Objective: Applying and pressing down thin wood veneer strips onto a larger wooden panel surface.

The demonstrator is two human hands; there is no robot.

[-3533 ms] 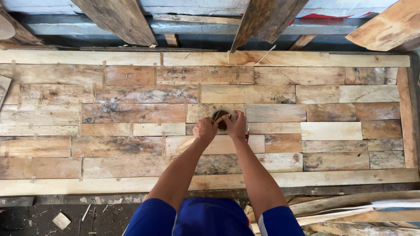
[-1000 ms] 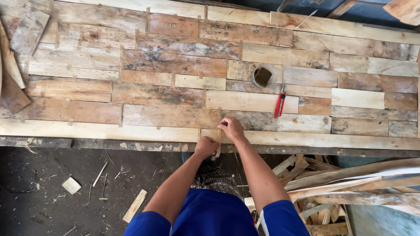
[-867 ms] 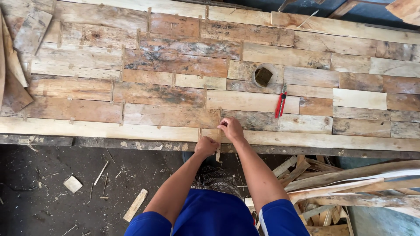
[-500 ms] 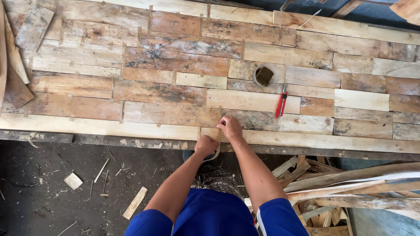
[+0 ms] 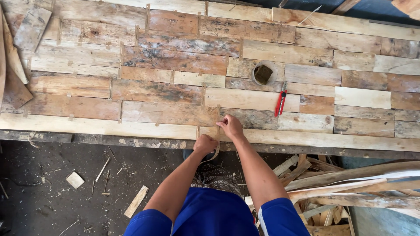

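Two hands: both meet at the near edge of the panel, close together but not touching.
Left hand (image 5: 205, 144): fingers curled tight into a fist at the panel's front edge, closed on a thin curved strip (image 5: 213, 156) that arcs out below the fist; what the strip is made of cannot be told.
Right hand (image 5: 230, 126): fingers drawn together and pressed down on the near board, fingertips at a joint between two planks.
Panel (image 5: 175, 74): a wide flat patchwork of short and long rectangular planks laid in rows; tones run from pale yellow to reddish brown and grey, with rough, stained, weathered grain.
Near board (image 5: 100, 126): long, pale, smooth plank running along the front edge.
Round tin (image 5: 264, 73): small, circular, holding a dark square block, resting on the panel well beyond the hands.
Red tool (image 5: 280, 101): slim, red-handled, lying just below the tin.
Floor (image 5: 48, 196): dark and dirty, strewn with chips, splinters and small offcuts.
Scrap pile (image 5: 345, 183): long thin slats and broken strips heaped at right of the person.
Clothing: blue shorts (image 5: 210, 216).
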